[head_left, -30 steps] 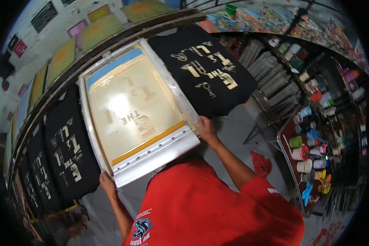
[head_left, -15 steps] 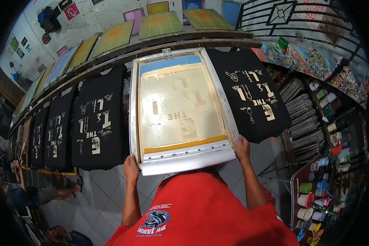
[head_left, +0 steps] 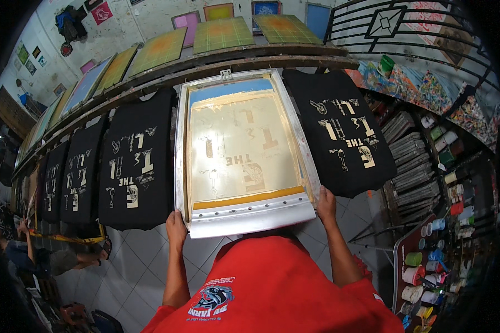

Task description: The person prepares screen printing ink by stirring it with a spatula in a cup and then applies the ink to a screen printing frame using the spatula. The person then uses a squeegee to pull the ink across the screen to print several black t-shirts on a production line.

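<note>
A screen printing frame (head_left: 236, 166) with a cream ink coating lies in front of me over the table's edge. Its near-left corner is gripped by my left hand (head_left: 176, 227). My right hand (head_left: 325, 205) holds the frame's right side near the front corner. A squeegee (head_left: 250, 215) with a metal holder and yellow blade rests across the near end of the screen. Black printed T-shirts flank the frame: one shirt (head_left: 339, 127) on the right and another (head_left: 133, 161) on the left. What lies beneath the frame is hidden.
Further shirts (head_left: 82, 172) lie along the table to the left, where another person (head_left: 55, 258) is partly visible. Green gridded boards (head_left: 223, 34) lean beyond the long rail (head_left: 205, 62). At the right are stacked grey frames (head_left: 414, 172) and a small table with paint tubs (head_left: 414, 275).
The view has shifted slightly. Both my hands keep their hold on the frame, which has barely moved relative to the neighbouring shirts.
</note>
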`<state>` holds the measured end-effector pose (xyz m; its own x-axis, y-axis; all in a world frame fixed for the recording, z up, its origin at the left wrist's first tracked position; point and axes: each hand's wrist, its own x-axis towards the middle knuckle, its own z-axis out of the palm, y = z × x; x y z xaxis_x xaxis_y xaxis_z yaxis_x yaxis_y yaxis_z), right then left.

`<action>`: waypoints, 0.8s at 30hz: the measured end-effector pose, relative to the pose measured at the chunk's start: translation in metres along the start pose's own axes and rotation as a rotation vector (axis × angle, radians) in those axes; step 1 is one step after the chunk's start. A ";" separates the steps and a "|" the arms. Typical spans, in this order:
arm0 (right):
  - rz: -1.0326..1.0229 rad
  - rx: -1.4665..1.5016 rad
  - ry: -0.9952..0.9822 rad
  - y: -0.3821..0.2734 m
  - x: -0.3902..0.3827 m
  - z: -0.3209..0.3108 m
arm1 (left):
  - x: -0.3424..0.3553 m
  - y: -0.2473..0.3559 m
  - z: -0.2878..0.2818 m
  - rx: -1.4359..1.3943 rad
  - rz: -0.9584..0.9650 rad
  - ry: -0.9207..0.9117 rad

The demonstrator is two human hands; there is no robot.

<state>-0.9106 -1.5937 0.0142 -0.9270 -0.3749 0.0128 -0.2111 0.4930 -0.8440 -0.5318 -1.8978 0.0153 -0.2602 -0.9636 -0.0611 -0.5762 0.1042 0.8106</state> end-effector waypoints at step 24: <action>0.042 -0.079 0.037 0.009 0.000 0.023 | 0.010 -0.007 0.016 0.074 -0.024 0.071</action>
<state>-0.9053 -1.6070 -0.0055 -0.9460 -0.3241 -0.0008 -0.1940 0.5683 -0.7996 -0.5428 -1.9047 -0.0001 -0.1920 -0.9807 -0.0367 -0.6379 0.0963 0.7640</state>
